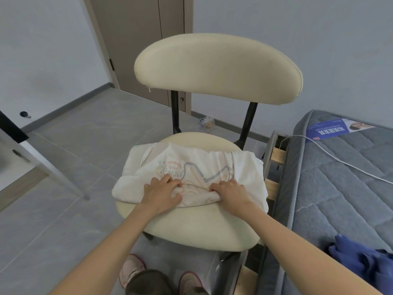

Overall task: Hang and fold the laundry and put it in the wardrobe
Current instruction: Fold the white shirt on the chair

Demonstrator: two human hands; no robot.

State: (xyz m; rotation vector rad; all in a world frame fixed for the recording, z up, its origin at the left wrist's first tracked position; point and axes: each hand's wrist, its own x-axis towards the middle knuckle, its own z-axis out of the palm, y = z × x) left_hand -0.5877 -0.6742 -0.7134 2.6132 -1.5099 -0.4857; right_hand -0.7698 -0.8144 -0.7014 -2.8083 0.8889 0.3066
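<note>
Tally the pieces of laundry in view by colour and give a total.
White: 1, the printed white garment on the chair seat, under the left hand and right hand.
Blue: 1, the crumpled blue garment on the mattress.
Total: 2

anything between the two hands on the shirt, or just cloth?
Just cloth. In the head view, the left hand and right hand press on the white printed shirt on the chair seat; only a bunched fold of it lies between them.
</note>
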